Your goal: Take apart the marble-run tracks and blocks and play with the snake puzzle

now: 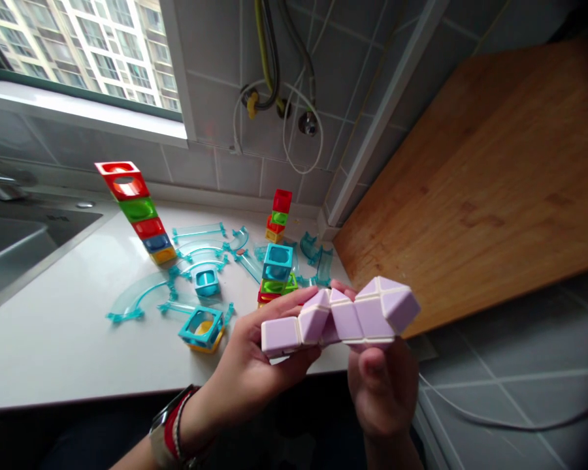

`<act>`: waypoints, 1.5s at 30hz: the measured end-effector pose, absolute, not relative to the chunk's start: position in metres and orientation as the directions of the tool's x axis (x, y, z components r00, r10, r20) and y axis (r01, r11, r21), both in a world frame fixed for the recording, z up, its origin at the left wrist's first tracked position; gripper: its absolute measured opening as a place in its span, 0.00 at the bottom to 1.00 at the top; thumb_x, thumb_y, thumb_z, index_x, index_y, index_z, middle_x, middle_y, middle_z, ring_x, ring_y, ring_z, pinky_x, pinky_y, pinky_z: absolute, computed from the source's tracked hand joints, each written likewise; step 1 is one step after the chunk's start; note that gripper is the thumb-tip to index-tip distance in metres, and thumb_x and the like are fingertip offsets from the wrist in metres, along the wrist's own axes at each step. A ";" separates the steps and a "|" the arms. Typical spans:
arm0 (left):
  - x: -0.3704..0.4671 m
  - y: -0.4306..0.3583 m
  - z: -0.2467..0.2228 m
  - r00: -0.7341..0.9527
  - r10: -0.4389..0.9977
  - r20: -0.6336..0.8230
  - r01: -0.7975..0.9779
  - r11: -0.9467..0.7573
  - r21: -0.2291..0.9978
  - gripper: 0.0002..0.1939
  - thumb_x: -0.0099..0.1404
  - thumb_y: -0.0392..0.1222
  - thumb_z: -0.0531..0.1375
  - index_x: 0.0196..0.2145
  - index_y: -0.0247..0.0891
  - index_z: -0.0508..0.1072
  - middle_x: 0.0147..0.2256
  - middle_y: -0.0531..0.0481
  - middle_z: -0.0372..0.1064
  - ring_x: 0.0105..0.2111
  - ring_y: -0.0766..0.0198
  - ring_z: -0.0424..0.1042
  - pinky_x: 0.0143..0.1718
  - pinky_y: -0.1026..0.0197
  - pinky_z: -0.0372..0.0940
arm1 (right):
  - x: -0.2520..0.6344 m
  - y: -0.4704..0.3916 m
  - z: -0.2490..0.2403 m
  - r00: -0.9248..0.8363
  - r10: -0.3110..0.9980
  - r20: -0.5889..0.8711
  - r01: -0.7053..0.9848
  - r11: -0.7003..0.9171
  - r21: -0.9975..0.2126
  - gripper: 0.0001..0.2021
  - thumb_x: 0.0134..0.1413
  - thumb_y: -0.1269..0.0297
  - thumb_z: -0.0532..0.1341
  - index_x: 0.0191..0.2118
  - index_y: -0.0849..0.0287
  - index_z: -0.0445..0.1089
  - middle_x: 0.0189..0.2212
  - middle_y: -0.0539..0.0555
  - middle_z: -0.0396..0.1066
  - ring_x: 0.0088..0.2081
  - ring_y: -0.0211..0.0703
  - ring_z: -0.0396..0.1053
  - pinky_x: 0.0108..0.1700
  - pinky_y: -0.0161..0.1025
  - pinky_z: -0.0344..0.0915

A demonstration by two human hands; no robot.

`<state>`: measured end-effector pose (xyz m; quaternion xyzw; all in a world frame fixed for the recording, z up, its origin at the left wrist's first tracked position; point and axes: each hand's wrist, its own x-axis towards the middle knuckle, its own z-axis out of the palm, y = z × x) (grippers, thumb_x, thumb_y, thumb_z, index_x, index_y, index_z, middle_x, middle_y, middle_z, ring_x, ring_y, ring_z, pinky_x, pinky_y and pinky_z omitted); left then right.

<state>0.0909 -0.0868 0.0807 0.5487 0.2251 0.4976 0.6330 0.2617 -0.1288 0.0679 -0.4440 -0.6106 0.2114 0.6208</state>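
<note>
A pale purple folding puzzle [370, 316] with white edges is held in the air in front of the counter, made of several angular segments joined in a bent chain. My left hand [255, 365] grips its left end, with fingers behind and the thumb below. Under the right part is my right hand [385, 385], its thumb pointing up at the lower edge and fingertips showing behind the puzzle. Part of the right hand's grip is hidden by the puzzle. A wristband and a watch are on my left wrist.
On the white counter [68, 339] stand a tall block tower [140, 212], a smaller tower [279, 215], turquoise blocks [206, 282] and clear blue track pieces [147, 294]. A sink [19, 241] lies left, a wooden board [500, 170] right, hoses [274, 52] behind.
</note>
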 end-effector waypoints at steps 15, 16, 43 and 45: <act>0.082 -0.084 0.089 0.439 0.863 0.249 -0.220 -0.166 0.961 0.31 0.63 0.34 0.71 0.62 0.46 0.73 0.57 0.46 0.77 0.51 0.55 0.79 0.50 0.64 0.74 | 0.264 -0.120 0.071 0.158 0.879 0.450 -0.094 0.467 -0.879 0.20 0.64 0.50 0.65 0.58 0.48 0.77 0.54 0.58 0.79 0.58 0.65 0.75 0.58 0.58 0.72; 0.082 -0.085 0.090 0.436 0.865 0.250 -0.204 -0.176 0.963 0.31 0.63 0.35 0.71 0.63 0.47 0.73 0.58 0.47 0.77 0.52 0.55 0.79 0.51 0.64 0.73 | 0.263 -0.120 0.072 0.154 0.889 0.432 -0.084 0.447 -0.890 0.20 0.65 0.49 0.65 0.58 0.49 0.77 0.54 0.59 0.79 0.58 0.66 0.74 0.58 0.58 0.72; 0.084 -0.084 0.080 0.464 0.840 0.281 -0.045 -0.294 0.955 0.29 0.67 0.39 0.68 0.64 0.45 0.71 0.54 0.46 0.79 0.49 0.53 0.80 0.45 0.62 0.73 | 0.266 -0.113 0.084 0.255 0.933 0.256 -0.295 0.327 -0.898 0.26 0.56 0.48 0.72 0.59 0.45 0.72 0.52 0.56 0.78 0.55 0.57 0.75 0.56 0.56 0.72; 0.086 -0.085 0.080 0.469 0.837 0.281 -0.079 -0.277 0.958 0.29 0.67 0.38 0.67 0.64 0.46 0.71 0.55 0.47 0.79 0.50 0.54 0.80 0.48 0.62 0.72 | 0.266 -0.114 0.084 0.266 0.931 0.250 -0.295 0.325 -0.899 0.22 0.56 0.54 0.73 0.55 0.46 0.73 0.48 0.55 0.78 0.52 0.54 0.76 0.52 0.52 0.74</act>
